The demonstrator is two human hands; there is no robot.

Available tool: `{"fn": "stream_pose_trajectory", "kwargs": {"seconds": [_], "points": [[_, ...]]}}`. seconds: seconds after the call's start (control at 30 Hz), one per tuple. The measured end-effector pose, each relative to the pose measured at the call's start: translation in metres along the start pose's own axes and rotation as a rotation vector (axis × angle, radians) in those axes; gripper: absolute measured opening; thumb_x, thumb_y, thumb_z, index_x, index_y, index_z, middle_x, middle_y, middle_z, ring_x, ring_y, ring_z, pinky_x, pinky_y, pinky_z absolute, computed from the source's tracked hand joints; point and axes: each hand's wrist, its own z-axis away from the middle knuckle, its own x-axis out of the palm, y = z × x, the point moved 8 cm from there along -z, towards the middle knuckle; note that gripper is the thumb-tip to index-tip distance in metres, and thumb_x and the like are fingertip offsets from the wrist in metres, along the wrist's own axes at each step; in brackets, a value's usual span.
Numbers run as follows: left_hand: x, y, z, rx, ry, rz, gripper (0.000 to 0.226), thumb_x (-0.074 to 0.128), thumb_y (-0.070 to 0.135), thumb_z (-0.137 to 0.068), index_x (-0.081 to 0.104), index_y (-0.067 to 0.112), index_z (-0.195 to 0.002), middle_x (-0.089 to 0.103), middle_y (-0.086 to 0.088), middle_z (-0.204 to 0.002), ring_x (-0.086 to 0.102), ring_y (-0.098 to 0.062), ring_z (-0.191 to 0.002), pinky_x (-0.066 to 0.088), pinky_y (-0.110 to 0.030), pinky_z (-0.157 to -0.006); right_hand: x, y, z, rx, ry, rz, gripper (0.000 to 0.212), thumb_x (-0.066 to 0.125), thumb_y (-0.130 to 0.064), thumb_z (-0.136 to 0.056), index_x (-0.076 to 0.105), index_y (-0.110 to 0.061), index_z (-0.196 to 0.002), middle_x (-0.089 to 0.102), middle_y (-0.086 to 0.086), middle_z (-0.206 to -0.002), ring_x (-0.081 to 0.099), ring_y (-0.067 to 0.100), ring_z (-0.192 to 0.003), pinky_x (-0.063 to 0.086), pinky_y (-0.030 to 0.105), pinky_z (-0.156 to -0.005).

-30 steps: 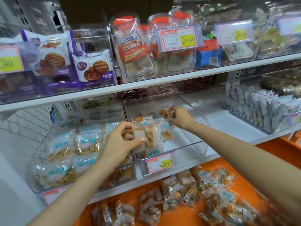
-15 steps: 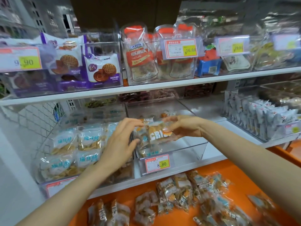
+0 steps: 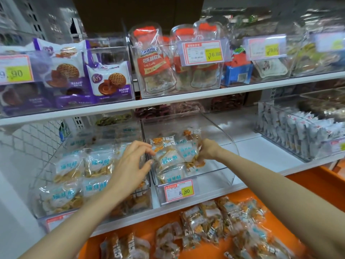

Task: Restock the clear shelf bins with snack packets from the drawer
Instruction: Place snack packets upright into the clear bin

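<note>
Both our hands are at the middle bin (image 3: 214, 174) on the lower shelf (image 3: 270, 152). Our right hand (image 3: 210, 151) is clenched on the right end of the packets (image 3: 173, 156), which sit piled in the left half of that bin, behind the 8.80 price tag (image 3: 179, 190). Our left hand (image 3: 130, 165) has fingers spread, thumb and forefinger tips at the pile's left edge; we cannot tell if it pinches or only touches. The left bin (image 3: 48, 165), just beside, is packed with blue-lettered bags (image 3: 97, 163). Below the shelf, the orange drawer (image 3: 308, 186) holds loose packets (image 3: 211, 221) scattered flat, some blurred. The upper shelf (image 3: 186, 96) carries bins of purple cookie bags (image 3: 110, 81) and red-topped pouches (image 3: 153, 62)
</note>
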Motion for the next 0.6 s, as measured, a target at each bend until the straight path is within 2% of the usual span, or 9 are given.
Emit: {"fn": "stream_pose_trajectory", "kwargs": {"seconds": [0.07,0.17,0.27,0.4,0.5,0.6], "points": [[0.002,-0.001,0.0,0.004,-0.007,-0.004,0.018,0.063,0.013,-0.087,0.057,0.028,-0.093,0.046,0.018,-0.112,0.036,0.005,-0.108,0.018,-0.007,-0.089,0.012,0.004,-0.007,0.042,-0.055,-0.102,0.049,0.08,-0.005,-0.068,0.061,-0.002,-0.112,0.065,0.011,-0.101,0.063,0.025,-0.085,0.05,0.023,-0.067],[0.004,-0.003,0.001,0.005,-0.013,-0.034,0.02,0.064,0.016,-0.087,0.055,0.031,-0.096,0.047,0.018,-0.111,0.038,0.004,-0.107,0.026,-0.015,-0.092,0.03,0.008,-0.01,0.103,-0.178,-0.303,0.048,0.078,0.003,-0.069,0.054,-0.005,-0.11,0.067,0.012,-0.101,0.065,0.023,-0.085,0.056,0.033,-0.08],[0.009,0.0,-0.005,0.002,-0.064,-0.086,0.023,0.062,0.026,-0.087,0.053,0.03,-0.108,0.045,0.019,-0.112,0.039,0.003,-0.108,0.028,-0.016,-0.09,0.039,0.006,-0.007,0.129,-0.273,-0.454,0.044,0.077,-0.001,-0.073,0.052,-0.009,-0.108,0.066,0.007,-0.092,0.063,0.017,-0.073,0.056,0.029,-0.07],[0.022,0.001,-0.031,-0.043,-0.139,-0.281,0.05,0.06,0.048,-0.084,0.045,0.025,-0.126,0.05,0.009,-0.126,0.04,-0.01,-0.119,0.031,-0.024,-0.093,0.038,0.005,-0.015,0.108,-0.166,-0.428,0.056,0.084,-0.008,-0.065,0.058,-0.007,-0.114,0.067,0.009,-0.112,0.066,0.024,-0.096,0.056,0.036,-0.084],[0.041,-0.004,-0.05,-0.075,-0.287,-0.573,0.068,0.055,0.066,-0.078,0.043,0.021,-0.127,0.053,0.003,-0.126,0.04,-0.018,-0.116,0.025,-0.031,-0.094,0.037,0.004,-0.014,0.102,-0.141,-0.423,0.056,0.084,-0.008,-0.067,0.052,-0.009,-0.113,0.064,0.007,-0.111,0.064,0.023,-0.095,0.056,0.034,-0.08],[0.058,-0.008,-0.06,-0.102,-0.4,-0.674,0.069,0.058,0.066,-0.075,0.045,0.017,-0.122,0.056,-0.001,-0.122,0.041,-0.021,-0.114,0.023,-0.035,-0.092,0.035,0.006,-0.01,0.1,-0.157,-0.418,0.056,0.083,-0.007,-0.067,0.048,-0.009,-0.11,0.062,0.007,-0.11,0.062,0.023,-0.096,0.054,0.035,-0.086]]}}
